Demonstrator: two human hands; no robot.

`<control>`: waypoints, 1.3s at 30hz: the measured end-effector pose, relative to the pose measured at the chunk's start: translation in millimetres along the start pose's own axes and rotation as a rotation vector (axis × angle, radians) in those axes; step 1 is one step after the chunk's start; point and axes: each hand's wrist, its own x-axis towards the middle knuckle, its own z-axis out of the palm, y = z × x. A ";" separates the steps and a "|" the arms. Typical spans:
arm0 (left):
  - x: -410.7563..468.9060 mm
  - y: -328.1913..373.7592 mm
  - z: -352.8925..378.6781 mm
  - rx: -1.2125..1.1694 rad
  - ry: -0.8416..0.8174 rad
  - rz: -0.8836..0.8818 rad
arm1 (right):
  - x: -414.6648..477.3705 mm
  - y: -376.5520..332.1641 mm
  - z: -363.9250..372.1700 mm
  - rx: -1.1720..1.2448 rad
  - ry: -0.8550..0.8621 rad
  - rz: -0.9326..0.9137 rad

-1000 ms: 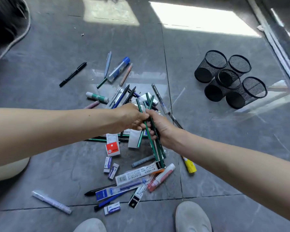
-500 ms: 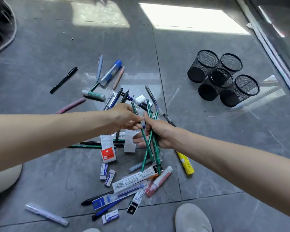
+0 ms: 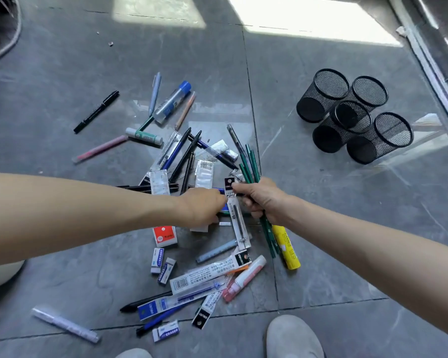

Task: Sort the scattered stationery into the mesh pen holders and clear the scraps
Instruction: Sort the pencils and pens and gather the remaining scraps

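Right hand [image 3: 263, 200] now grips the bunched pencils [image 3: 250, 164]; left hand [image 3: 204, 206] has moved beside it into the pile [image 3: 204, 174], fingers hidden. Holders [image 3: 318, 99] likely next.

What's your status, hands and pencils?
Right hand grips green pencils. Left hand in the pile, hold unclear. Mesh holders empty, bare floor between.

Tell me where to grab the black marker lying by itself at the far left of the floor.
Take the black marker mid-barrel, from above, pinching across its long sides. It lies flat and slanted on the floor, apart from the pile, so both sides look free.
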 end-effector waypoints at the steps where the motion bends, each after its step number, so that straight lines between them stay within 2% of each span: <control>1: 3.2 2.9 1.7 0.046 0.001 0.001 | 0.5 3.4 -1.0 -0.011 0.022 -0.004; 5: 7.4 9.5 -2.6 0.122 0.022 0.062 | -0.5 11.7 -2.6 0.028 0.043 0.002; 9: -6.1 5.2 -14.1 0.014 0.181 0.050 | 2.8 5.1 -4.9 0.125 0.120 -0.044; 13: -20.1 3.9 -18.9 -0.054 0.193 -0.044 | 2.4 -8.0 -1.9 -0.041 0.170 -0.132; 17: -26.2 -1.4 -20.8 -0.389 0.088 -0.074 | 1.4 -11.0 0.1 -0.174 0.214 -0.224; 19: -31.5 -6.0 -22.6 -0.569 0.032 -0.096 | 2.4 -9.1 1.2 -0.214 0.244 -0.205; 23: -49.7 -10.5 -31.7 -1.162 -0.085 -0.219 | 3.0 -10.0 6.0 -0.071 0.419 -0.137; 25: -56.5 -11.8 -35.0 -1.426 -0.063 -0.244 | -3.9 -15.4 8.2 0.099 0.344 -0.124; 27: -59.9 -12.0 -35.6 -1.532 -0.003 -0.251 | -13.9 -20.3 13.4 0.215 0.135 -0.099; 29: -61.5 -10.4 -35.8 -1.513 0.025 -0.241 | -23.8 -22.7 24.3 0.211 -0.024 -0.081; 31: -61.7 -8.2 -36.6 -1.486 0.047 -0.222 | -26.9 -21.2 37.7 0.202 -0.111 -0.069; 35: -68.6 -9.7 -39.0 -1.351 0.069 -0.199 | -24.9 -18.2 57.5 0.202 -0.062 -0.024; 37: -75.7 -22.6 -35.0 -1.166 0.101 -0.238 | -20.7 -16.3 59.4 0.129 -0.013 0.001; 39: -86.8 -46.1 -24.3 -0.750 0.126 -0.281 | -18.3 -16.9 59.9 0.158 -0.028 0.040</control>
